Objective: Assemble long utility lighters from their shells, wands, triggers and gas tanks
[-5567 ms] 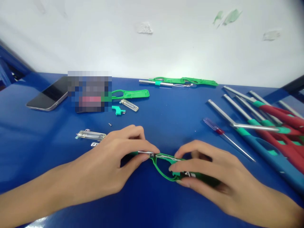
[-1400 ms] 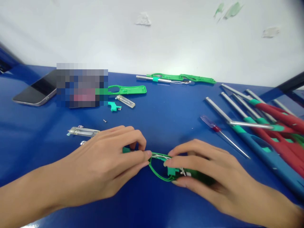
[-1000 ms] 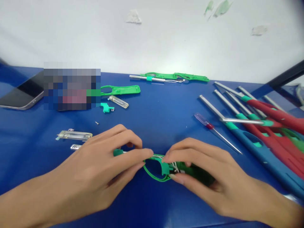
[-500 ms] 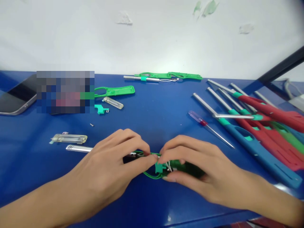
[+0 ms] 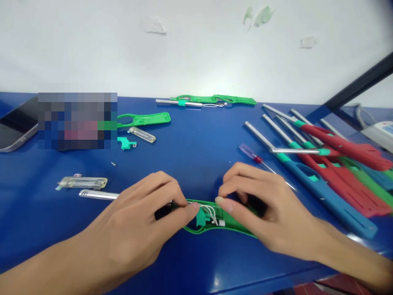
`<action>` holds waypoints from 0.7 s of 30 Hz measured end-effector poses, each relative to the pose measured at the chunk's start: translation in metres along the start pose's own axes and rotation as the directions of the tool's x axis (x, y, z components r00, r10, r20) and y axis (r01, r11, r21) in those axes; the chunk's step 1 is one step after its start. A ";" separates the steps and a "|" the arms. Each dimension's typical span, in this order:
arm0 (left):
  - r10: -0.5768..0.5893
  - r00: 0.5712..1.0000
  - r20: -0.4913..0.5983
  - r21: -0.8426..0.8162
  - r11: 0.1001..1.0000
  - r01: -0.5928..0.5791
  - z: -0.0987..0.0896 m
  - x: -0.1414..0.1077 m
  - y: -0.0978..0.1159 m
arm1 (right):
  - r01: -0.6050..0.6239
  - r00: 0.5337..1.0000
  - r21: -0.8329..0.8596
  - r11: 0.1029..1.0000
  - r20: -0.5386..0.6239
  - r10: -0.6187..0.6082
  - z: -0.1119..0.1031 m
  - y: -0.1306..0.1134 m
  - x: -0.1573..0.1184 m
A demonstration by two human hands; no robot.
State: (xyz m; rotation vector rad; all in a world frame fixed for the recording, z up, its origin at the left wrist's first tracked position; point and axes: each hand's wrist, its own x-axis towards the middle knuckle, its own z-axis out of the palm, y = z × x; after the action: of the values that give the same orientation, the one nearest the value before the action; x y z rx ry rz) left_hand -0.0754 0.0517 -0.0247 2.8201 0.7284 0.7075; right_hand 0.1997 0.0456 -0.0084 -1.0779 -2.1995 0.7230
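Observation:
A green lighter half-shell [image 5: 236, 229] lies open in front of me, with a teal trigger [image 5: 201, 218] and thin white wires [image 5: 211, 211] inside. Its metal tube [image 5: 98, 195] sticks out to the left from under my left hand [image 5: 132, 221]. That hand is closed on the shell, thumb at the trigger and wires. Above the shell's right part, my right hand [image 5: 260, 205] has thumb and forefinger brought together in a pinch; whether anything is between them is hidden. A white connector [image 5: 221, 223] sits at the wires' end.
Assembled lighters [image 5: 325, 192] are piled at right beside a screwdriver [image 5: 251, 153]. Left lie clear fuel tanks [image 5: 89, 182], a teal trigger [image 5: 125, 143], a screw [image 5: 113, 164], a green shell half [image 5: 150, 119] and a phone [image 5: 18, 125]. Another opened lighter [image 5: 211, 99] is by the wall.
My right hand has drawn up and right off the trigger and wires, uncovering the wires and connector. My left hand keeps its hold on the shell. The view has shifted slightly.

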 end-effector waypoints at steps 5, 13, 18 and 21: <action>0.023 1.000 -0.021 0.005 1.000 -0.023 0.001 0.001 0.001 | 0.012 0.999 0.033 0.999 0.050 -0.013 0.001 -0.002 0.002; 0.020 0.999 -0.036 0.022 1.000 -0.019 0.001 -0.001 0.003 | 0.028 0.981 0.011 1.000 0.192 -0.030 -0.007 0.001 0.001; 0.013 1.000 -0.008 -0.035 0.999 -0.014 0.000 -0.001 0.003 | 0.265 0.956 -0.134 0.955 0.167 -0.242 -0.008 0.009 -0.001; 0.018 1.000 0.006 -0.054 0.998 -0.017 0.000 -0.002 0.002 | 0.319 0.943 -0.134 0.938 0.142 -0.300 -0.007 0.009 -0.002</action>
State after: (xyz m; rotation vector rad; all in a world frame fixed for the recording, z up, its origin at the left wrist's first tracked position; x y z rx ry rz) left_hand -0.0766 0.0490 -0.0250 2.7821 0.6739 0.7093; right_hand 0.2102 0.0501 -0.0101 -0.7463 -2.4874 0.4929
